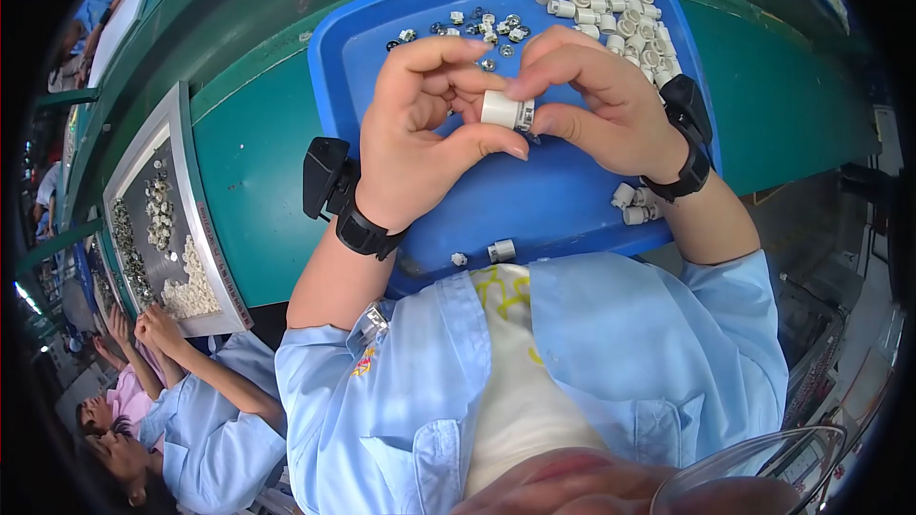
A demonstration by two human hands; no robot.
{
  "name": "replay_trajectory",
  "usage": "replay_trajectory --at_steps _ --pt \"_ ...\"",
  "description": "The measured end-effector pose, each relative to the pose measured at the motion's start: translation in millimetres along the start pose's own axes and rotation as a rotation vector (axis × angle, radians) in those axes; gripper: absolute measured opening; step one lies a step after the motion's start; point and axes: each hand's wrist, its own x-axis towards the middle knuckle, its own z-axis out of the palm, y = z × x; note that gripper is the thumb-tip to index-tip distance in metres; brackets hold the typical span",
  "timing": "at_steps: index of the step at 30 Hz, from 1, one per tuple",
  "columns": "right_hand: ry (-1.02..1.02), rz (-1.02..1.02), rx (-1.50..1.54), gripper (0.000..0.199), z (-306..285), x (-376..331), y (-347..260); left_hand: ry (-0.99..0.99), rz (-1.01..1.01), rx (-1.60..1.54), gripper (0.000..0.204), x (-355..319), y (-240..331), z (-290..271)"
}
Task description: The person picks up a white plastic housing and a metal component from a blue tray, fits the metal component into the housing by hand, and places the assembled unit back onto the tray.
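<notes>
Both my hands meet over a blue tray (563, 210) and pinch one small white cylindrical part with a metal ring (506, 112) between them. My left hand (420, 124) grips it from the left with thumb and fingers; my right hand (596, 95) grips it from the right. Each wrist wears a black band with a black box. A heap of like white parts (615, 14) lies in the tray's far right corner, and small metal rings (482, 29) are scattered along its far edge.
A few white parts (634, 202) lie by my right wrist, and two more (487, 253) near the tray's front edge. The tray rests on a green bench (248, 172). At left, a grey tray (172, 229) of parts serves other workers in light blue shirts (191, 410).
</notes>
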Motion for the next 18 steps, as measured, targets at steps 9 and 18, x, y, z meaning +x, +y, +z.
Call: replay_trajectory --at_steps 9,18 --pt "-0.027 -0.206 -0.349 0.039 3 6 -11 -0.205 -0.156 -0.335 0.075 3 -3 -6" --pt "0.038 -0.236 -0.452 0.037 10 4 -13 -0.263 -0.208 -0.372 0.060 3 -3 0"
